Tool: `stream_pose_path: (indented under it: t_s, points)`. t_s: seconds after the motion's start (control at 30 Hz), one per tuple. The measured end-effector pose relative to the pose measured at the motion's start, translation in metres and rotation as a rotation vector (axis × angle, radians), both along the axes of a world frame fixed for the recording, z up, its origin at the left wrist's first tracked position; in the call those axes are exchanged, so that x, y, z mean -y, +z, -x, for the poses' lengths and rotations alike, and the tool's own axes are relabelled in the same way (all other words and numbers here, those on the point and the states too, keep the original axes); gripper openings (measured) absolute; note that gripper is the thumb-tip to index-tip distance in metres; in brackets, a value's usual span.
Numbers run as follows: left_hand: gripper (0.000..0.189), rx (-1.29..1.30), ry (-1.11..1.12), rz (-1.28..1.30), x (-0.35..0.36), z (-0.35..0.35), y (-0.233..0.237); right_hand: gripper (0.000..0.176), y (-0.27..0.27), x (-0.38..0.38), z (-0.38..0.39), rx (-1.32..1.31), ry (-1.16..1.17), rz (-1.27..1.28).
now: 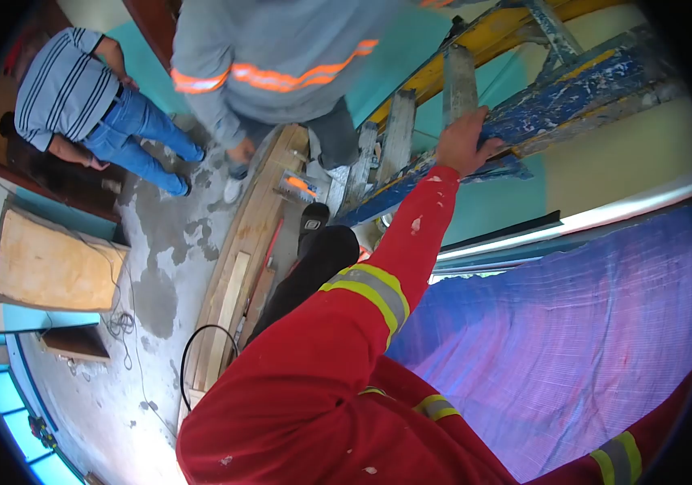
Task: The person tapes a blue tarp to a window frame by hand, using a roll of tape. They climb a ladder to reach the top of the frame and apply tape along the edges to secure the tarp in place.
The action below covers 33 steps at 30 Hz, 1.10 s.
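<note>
One painted ladder (558,103) is at the upper right, and the left hand (461,148) holds its blue rail close to a grey rung (459,85). The thumb stands apart from the other fingers, and the far side of the grip is hidden, so I cannot tell how tightly it closes. Only a piece of the right sleeve (621,461) shows at the lower right; the right hand is out of view and its state cannot be told.

The long axis of the ladder runs slanting, from near the black shoe (314,217) up to the right, where the dark round border cuts it off. Its rungs cross between the blue rail and a yellow part (508,32) behind.

Beside the lower part of the ladder lies a trowel (301,186) with orange handle, close to long planks (237,242). The red sleeve (362,299) covers part of these planks. A person in grey (281,56) stands near the ladder, the head cut off. To the lower right hangs a blue-purple sheet (556,339).
</note>
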<state>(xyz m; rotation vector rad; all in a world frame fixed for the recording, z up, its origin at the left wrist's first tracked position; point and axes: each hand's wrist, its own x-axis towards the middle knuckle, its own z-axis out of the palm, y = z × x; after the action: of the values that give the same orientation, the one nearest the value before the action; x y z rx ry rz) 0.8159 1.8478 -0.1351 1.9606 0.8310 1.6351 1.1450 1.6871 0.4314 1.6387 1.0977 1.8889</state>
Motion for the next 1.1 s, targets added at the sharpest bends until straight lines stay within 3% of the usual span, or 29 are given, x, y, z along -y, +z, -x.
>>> stream_pose_path:
  t_s: [0.17,0.2,0.3,0.33,0.37,0.5,0.63,0.7,0.77,0.83,0.87,0.93,0.97,1.0,1.03,1.1]
  points:
    - [0.068,0.001,0.002,-0.032,-0.004,-0.007,-0.010,0.017,0.004,0.018,0.001,-0.005,-0.039,-0.011]
    - [0.069,-0.073,0.021,0.003,-0.005,-0.010,-0.012,0.016,0.012,0.029,-0.002,-0.003,-0.058,-0.028]
    - [0.064,0.052,-0.059,0.005,-0.004,-0.018,-0.008,0.015,0.055,0.097,-0.019,0.031,-0.160,-0.140]
    - [0.065,0.037,-0.023,-0.022,-0.008,-0.018,-0.015,0.011,0.048,0.100,-0.001,0.068,-0.228,-0.175]
    - [0.065,0.029,-0.045,-0.009,-0.009,-0.016,-0.015,0.011,0.038,0.102,0.011,0.051,-0.127,-0.208]
    - [0.063,-0.001,-0.039,-0.015,-0.011,-0.011,-0.017,0.020,0.024,0.092,0.049,-0.026,-0.155,-0.250]
    - [0.057,-0.035,-0.307,0.189,-0.022,-0.001,-0.020,0.027,0.035,0.102,0.009,0.001,-0.189,-0.195]
    - [0.049,0.001,-0.471,0.126,-0.038,0.014,-0.001,0.034,0.038,0.103,-0.004,-0.072,-0.230,-0.216]
    - [0.043,-0.044,-0.579,-0.037,-0.082,0.021,0.012,0.036,0.048,0.117,-0.018,0.045,-0.294,-0.157]
    - [0.036,0.121,-0.514,0.022,-0.120,0.013,0.065,0.042,0.040,0.110,0.024,0.148,-0.516,-0.065]
    - [0.031,0.162,-0.465,-0.078,-0.151,-0.001,0.092,0.048,0.040,0.100,0.049,0.196,-0.667,-0.004]
    - [0.040,0.213,-0.461,-0.147,-0.195,-0.033,0.162,0.048,0.059,0.099,0.053,0.193,-0.702,0.149]
    - [0.055,0.238,-0.534,-0.206,-0.228,-0.058,0.187,0.049,0.057,0.089,0.043,0.158,-0.700,0.146]
    - [0.066,0.186,-0.449,-0.317,-0.261,-0.089,0.217,0.049,0.067,0.090,0.043,0.137,-0.690,0.096]
    - [0.077,0.142,-0.354,-0.420,-0.289,-0.113,0.236,0.050,0.073,0.089,0.038,0.108,-0.679,0.057]
    - [0.091,0.105,-0.443,-0.300,-0.348,-0.167,0.247,0.052,0.073,0.099,0.021,0.037,-0.652,-0.028]
